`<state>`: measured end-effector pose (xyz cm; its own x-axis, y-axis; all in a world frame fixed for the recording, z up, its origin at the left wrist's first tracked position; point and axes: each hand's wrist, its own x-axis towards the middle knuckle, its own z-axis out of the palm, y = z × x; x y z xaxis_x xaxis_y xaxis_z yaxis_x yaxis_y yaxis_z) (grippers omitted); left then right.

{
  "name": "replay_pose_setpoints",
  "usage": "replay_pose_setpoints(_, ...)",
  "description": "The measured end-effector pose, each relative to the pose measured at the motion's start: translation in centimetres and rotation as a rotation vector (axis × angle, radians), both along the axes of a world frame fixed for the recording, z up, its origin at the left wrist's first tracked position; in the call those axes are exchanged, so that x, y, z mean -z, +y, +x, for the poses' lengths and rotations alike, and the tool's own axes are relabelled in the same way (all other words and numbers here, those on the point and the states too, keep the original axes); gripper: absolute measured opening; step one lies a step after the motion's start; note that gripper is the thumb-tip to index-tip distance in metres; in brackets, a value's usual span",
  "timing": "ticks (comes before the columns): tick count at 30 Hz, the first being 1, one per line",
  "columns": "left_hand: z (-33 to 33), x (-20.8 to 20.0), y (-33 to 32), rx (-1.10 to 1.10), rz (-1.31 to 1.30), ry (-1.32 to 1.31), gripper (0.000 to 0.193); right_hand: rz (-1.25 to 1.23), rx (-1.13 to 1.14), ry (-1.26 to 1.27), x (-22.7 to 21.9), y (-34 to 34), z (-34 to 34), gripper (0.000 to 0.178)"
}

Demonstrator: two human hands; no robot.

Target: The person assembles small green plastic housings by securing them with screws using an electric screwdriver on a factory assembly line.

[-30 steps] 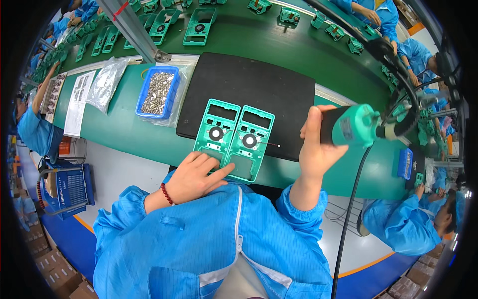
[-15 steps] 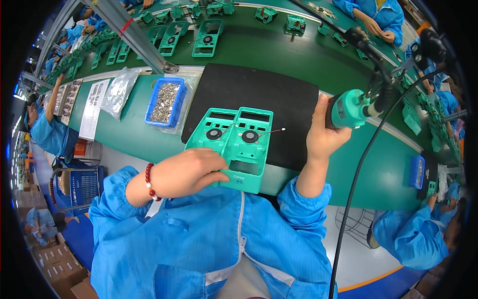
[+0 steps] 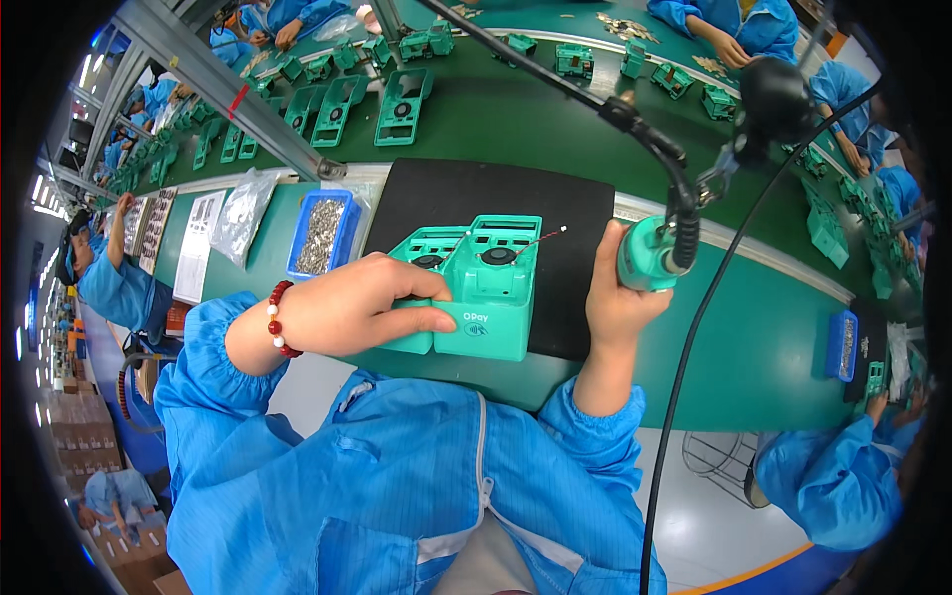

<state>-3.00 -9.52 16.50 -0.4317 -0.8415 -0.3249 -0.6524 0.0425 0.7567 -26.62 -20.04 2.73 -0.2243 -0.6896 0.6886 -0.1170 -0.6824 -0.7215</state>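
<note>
Two green plastic housings point(image 3: 501, 312) lie side by side on a black mat, each with a round black speaker-like part point(image 3: 499, 256) set in it. From the right housing a thin wire with a small white connector point(image 3: 563, 229) sticks out. My left hand point(image 3: 372, 305) is closed on the near edge of the left housing, its thumb reaching the right one; its fingertips are partly hidden. Right of the mat, my right hand point(image 3: 617, 302) grips an upright green-and-black electric screwdriver point(image 3: 650, 263), held off the housings. Its tip is out of sight.
Left of the black mat point(image 3: 575, 198) stands a blue tray point(image 3: 345, 238) of small metal parts, beside a plastic bag point(image 3: 243, 218). A black cable point(image 3: 709, 347) runs down on the right. Beyond, a green conveyor point(image 3: 476, 129) carries several housings. Co-workers sit around.
The view has tilted. The housings now show more of their near outer wall. My right hand and the screwdriver sit a little further left; my left hand keeps hold of the left housing.
</note>
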Motion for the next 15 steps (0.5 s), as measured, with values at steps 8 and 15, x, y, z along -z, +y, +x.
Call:
replay_pose_setpoints(8,-1.1,0.1,-4.5,0.048,-0.007,-0.087,0.027,-0.008,0.078,-0.02,0.7,-0.7,-0.6,0.016)
replay_pose_setpoints(15,-2.1,6.7,-13.7,0.104,-0.593,-0.236,0.026,-0.086,0.088,0.141,0.4,0.7,-0.9,0.035)
